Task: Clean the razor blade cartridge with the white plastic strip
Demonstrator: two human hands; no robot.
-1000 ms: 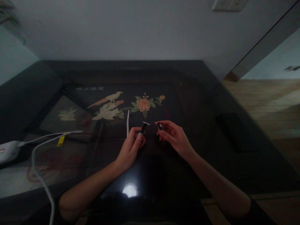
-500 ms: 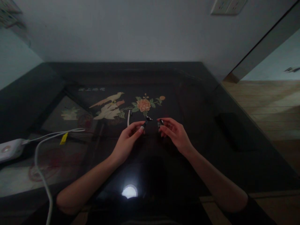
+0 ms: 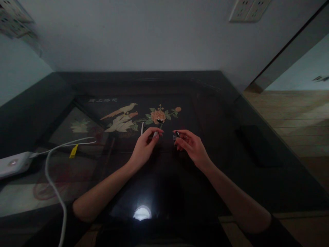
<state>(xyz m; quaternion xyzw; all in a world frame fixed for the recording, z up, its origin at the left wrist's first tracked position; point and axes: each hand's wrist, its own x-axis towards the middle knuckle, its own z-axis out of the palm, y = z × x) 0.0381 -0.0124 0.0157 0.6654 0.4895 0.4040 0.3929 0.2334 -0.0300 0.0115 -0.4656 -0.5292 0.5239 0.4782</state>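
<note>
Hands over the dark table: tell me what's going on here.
A person holds both hands above a glossy dark table with a bird-and-flower inlay. The left hand pinches a small dark piece by its fingertips, beside a thin white cable end. The right hand holds a small dark object just apart from it. A white device with its cord lies far left.
</note>
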